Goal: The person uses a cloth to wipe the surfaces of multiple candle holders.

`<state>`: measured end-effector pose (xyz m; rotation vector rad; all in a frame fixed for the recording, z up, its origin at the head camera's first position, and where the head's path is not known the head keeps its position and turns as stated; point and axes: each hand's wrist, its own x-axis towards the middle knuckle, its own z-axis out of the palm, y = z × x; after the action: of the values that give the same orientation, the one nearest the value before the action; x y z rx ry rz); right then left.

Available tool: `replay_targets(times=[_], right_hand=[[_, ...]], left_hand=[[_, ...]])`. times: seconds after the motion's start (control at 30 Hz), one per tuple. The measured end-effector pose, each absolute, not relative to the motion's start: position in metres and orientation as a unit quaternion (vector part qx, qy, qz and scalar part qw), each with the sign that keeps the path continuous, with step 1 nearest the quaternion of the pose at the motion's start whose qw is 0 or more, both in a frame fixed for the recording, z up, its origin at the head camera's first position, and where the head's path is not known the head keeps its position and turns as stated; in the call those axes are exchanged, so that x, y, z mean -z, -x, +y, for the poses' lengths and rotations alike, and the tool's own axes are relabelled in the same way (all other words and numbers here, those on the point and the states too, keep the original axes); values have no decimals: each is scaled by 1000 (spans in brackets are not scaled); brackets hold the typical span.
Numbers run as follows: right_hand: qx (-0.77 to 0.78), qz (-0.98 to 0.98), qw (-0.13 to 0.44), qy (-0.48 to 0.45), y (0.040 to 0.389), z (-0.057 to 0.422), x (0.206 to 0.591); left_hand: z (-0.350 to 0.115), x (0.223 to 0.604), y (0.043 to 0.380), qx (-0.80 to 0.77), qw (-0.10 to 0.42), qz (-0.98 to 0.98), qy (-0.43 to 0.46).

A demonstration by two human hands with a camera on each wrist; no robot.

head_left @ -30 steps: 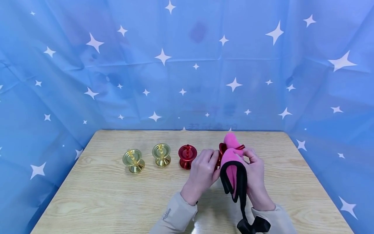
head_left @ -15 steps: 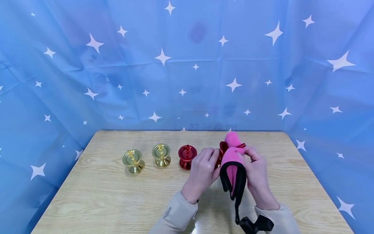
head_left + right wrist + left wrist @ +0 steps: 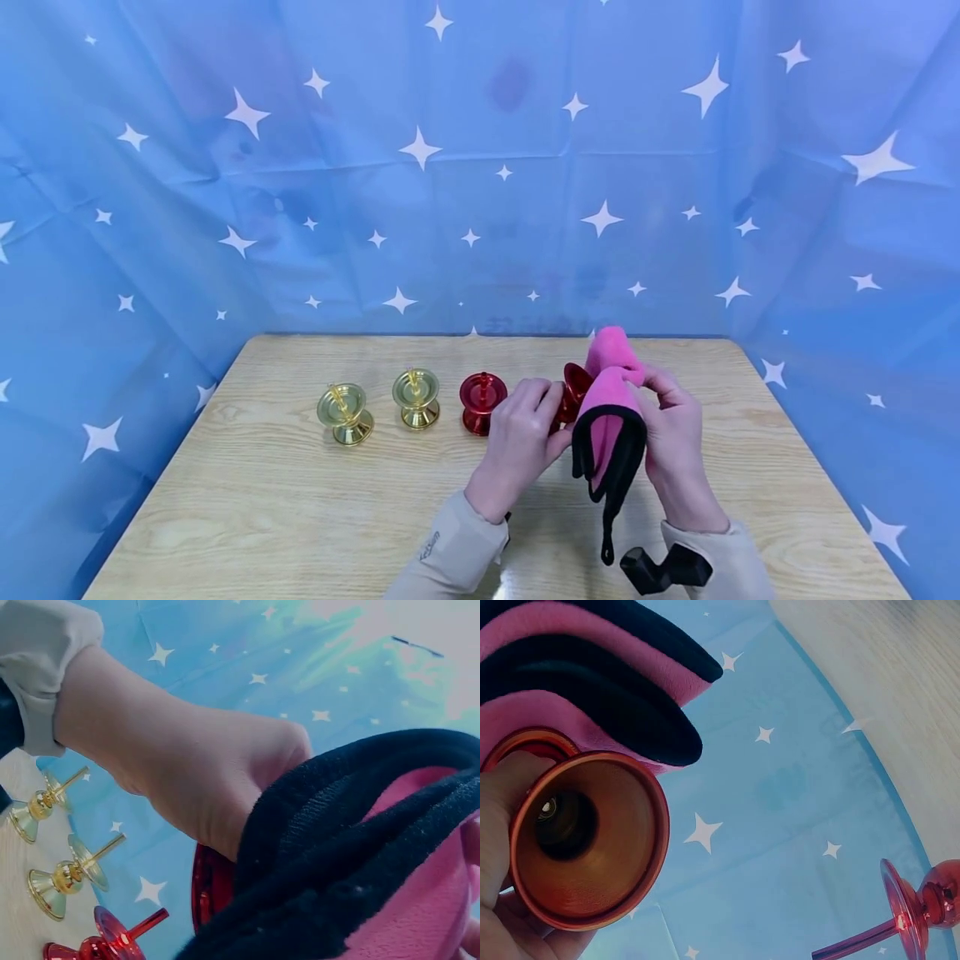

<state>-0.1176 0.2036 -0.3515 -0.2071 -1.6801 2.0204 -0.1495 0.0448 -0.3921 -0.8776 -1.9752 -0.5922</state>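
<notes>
My left hand (image 3: 521,433) grips a red candle holder (image 3: 576,385) by its narrow middle and holds it tilted. Its hollow round base (image 3: 634,847) faces the camera in the left wrist view. In my right hand (image 3: 675,442) is a pink cloth with a black border (image 3: 611,387), pinched between thumb and fingers. The cloth lies against the top side of the candle holder, and its folds hide the holder's tube. A loose black end of the cloth hangs toward the table.
Another red candle holder (image 3: 482,398) stands just left of my left hand. Two gold candle holders (image 3: 417,398), (image 3: 345,412) stand in a row farther left on the wooden table (image 3: 247,517). A blue curtain with white stars (image 3: 480,167) rises behind the table.
My right hand and the cloth have shifted slightly to the right. The red tube that stuck out past the cloth is now covered. My left hand stays in place with the candle holder.
</notes>
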Motion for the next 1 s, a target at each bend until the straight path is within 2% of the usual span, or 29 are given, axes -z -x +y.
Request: replay_targets(times=[0.33, 0.6, 0.83, 1.0], right_hand=[[-736, -642, 197, 83, 113, 197, 360], [-747, -615, 239, 81, 117, 200, 352], [-728, -654, 179, 100, 113, 197, 359], [-747, -623, 215, 90, 115, 198, 357]], left_hand=[[45, 394, 151, 226, 440, -793, 356], [44, 393, 151, 241, 435, -794, 349], [43, 394, 152, 229, 440, -794, 352], [43, 395, 152, 236, 445, -788, 354]])
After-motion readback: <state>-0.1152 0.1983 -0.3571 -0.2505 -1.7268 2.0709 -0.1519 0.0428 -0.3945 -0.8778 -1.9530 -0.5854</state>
